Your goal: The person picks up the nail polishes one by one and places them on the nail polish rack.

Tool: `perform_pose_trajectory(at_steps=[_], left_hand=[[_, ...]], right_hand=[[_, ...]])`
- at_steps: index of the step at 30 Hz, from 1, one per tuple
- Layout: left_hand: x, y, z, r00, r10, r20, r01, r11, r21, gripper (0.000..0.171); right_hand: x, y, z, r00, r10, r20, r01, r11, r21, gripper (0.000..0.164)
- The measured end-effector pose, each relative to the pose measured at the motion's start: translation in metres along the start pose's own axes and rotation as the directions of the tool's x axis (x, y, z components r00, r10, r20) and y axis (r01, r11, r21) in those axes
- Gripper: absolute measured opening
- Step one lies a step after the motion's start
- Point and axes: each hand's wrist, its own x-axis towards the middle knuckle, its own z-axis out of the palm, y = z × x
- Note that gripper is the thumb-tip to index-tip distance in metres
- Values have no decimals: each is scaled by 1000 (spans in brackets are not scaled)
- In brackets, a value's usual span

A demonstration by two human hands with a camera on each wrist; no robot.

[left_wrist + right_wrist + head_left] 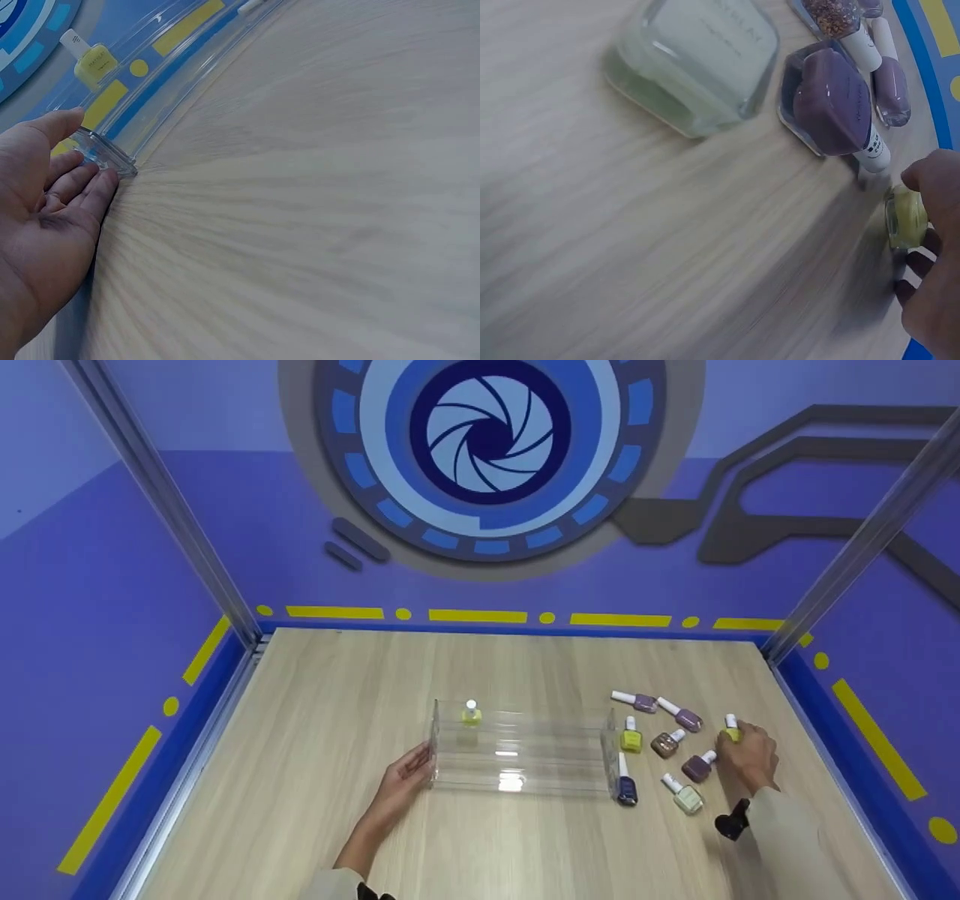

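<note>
Right hand (750, 754): fingers pinch white-capped yellow glass bottle (730, 730), right side of pale wood-grain tabletop (315, 705) | Left hand (405, 781): thumb and fingers grip clear acrylic rack (525, 766) at left end | pale-green glass bottle (697, 60): lettering ends "LAY", readable in right-wrist view | navy glass bottle (627, 791): head view only
</note>
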Motion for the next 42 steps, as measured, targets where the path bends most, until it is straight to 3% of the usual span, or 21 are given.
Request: perform_pose_trajectory(at_steps=[3,7,22,32,42], left_hand=[[0,-1,1,1000,-1,4,1,1000,-5,67],[0,-1,3,1000,-3,2,3,1000,-9,67],[-1,0,4,1000,24,11,-24,1000,-19,68],[-2,2,1,1000,4,-6,-4,1000,-13,65],[-2,0,0,1000,-5,-11,5,1000,-10,61]], right_hand=[[-2,3,0,997,45,-64,-43,998,35,55],[-3,6,-2,995,57,-85,-52,997,50,52],[-7,10,-6,993,61,-104,-55,997,62,45],[-9,8,-10,990,49,-132,-26,985,173,45],[-23,19,-23,990,97,-103,-69,965,251,49]])
